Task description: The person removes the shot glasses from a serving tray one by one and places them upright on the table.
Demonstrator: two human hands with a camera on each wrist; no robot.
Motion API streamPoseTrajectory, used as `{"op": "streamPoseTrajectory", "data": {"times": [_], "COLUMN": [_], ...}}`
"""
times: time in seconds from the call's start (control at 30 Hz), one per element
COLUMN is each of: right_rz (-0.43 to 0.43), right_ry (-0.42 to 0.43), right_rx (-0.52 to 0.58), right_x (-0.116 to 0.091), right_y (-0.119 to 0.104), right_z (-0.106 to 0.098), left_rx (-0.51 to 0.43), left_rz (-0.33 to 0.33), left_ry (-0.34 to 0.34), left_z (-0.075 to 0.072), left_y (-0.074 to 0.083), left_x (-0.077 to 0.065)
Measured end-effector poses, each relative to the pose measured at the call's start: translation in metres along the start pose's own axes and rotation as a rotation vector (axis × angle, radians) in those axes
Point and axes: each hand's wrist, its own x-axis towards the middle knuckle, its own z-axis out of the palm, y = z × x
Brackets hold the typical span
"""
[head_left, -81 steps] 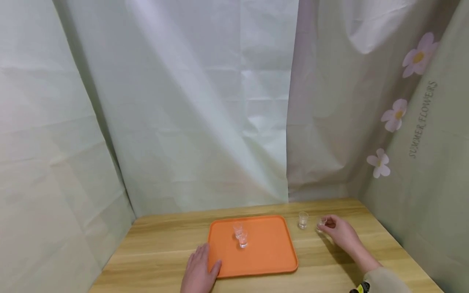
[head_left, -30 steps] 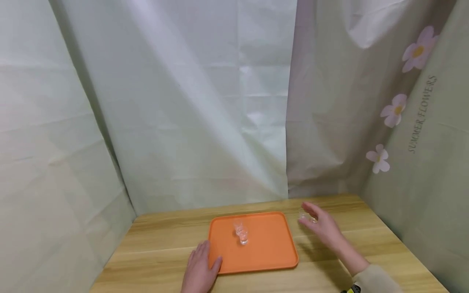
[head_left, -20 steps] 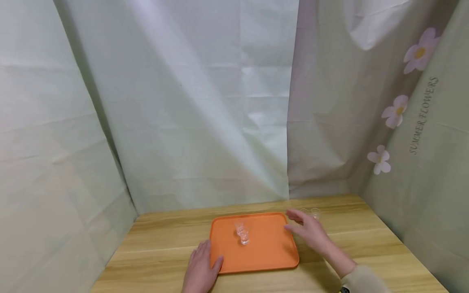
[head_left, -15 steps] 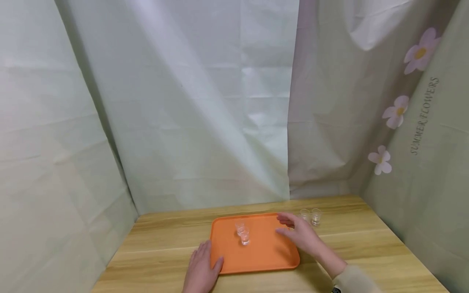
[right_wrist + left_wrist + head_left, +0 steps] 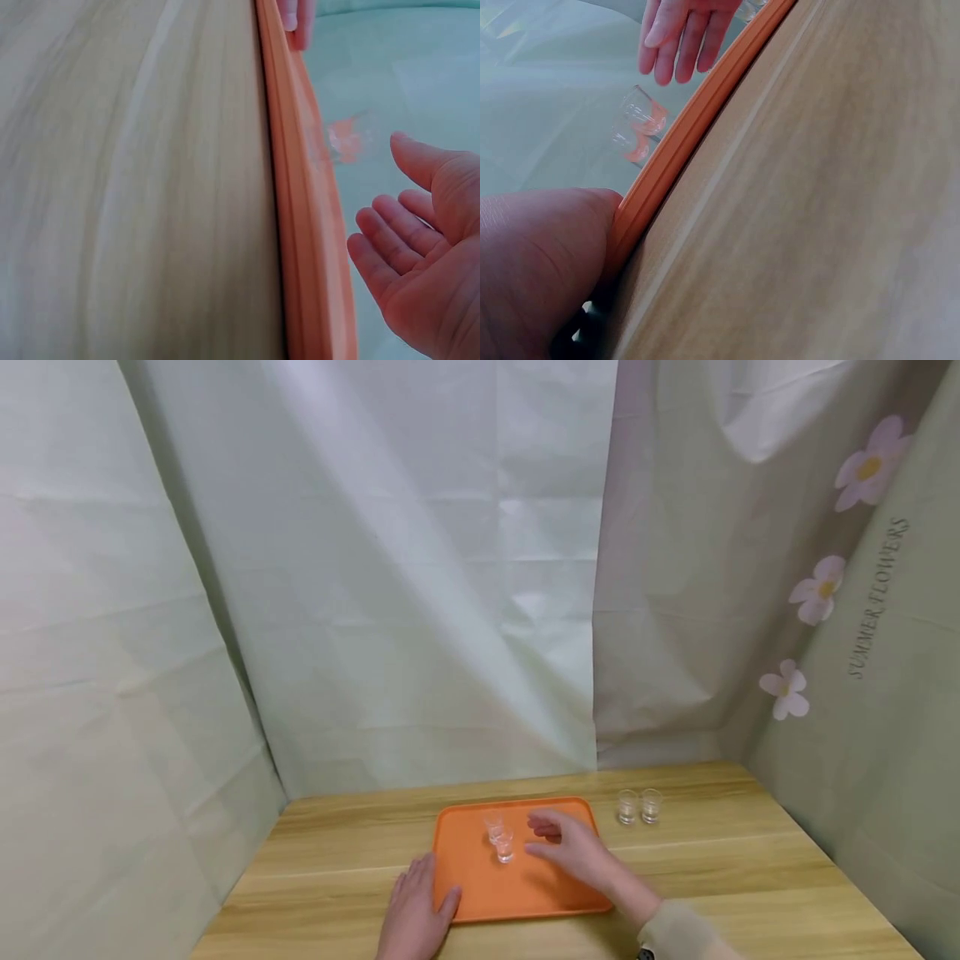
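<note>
My left hand rests at the left edge of an orange tray, fingers along the side and thumb over the front corner. Two clear shot glasses stand upright on the tray, the front glass partly overlapping the rear glass. Over the tray, just right of this pair, my right hand is open with nothing in it. The right wrist view shows its thumb apart from the fingers, pointing toward a glass.
Two more shot glasses, a left one and a right one, stand side by side on the wooden table, right of the tray. A pale curtain hangs behind and on both sides.
My right hand has let go of a shot glass, now closer beside the other one right of the tray, and has moved left over the tray. My left hand has stayed at the tray's edge.
</note>
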Motion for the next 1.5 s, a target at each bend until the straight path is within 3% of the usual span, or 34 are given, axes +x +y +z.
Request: {"op": "streamPoseTrajectory", "data": {"times": [0.63,1.13,1.5], "right_rz": [0.046,0.052,0.067], "right_ry": [-0.032,0.041,0.044], "right_rx": [0.035,-0.051,-0.078], "right_x": [0.013,0.019,0.017], "right_y": [0.005,0.004,0.001], "right_z": [0.025,0.040,0.045], "left_rx": [0.001,-0.003,0.004], "left_rz": [0.006,-0.007,-0.004], "left_ry": [-0.001,-0.012,-0.005], "left_z": [-0.003,-0.004,0.000], "left_y": [0.003,0.006,0.001], "left_x": [0.001,0.000,0.002]}}
